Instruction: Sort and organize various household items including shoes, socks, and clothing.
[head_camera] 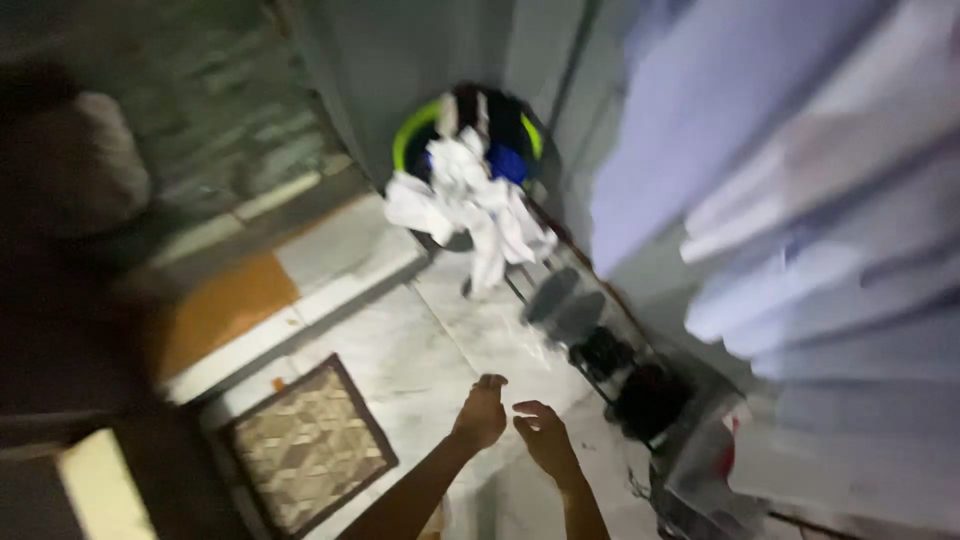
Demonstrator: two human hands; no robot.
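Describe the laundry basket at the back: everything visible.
The basket is a round tub with a bright green rim and a dark body, standing on the pale tiled floor in a corner by the grey wall. It is heaped with clothes: a white garment spills over the front edge and hangs towards the floor, with blue and dark pieces behind. Motion blur hides finer detail. Neither the left hand nor the right hand touches it.

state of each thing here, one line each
left hand: empty, fingers curled, held over the floor
right hand: empty, fingers loosely open
basket: full, clothes heaped above its rim
white cloth: crumpled, hanging over the basket's front
mat: lying flat on the floor
curtain: hanging, blurred
shoes: lined up on a low rack
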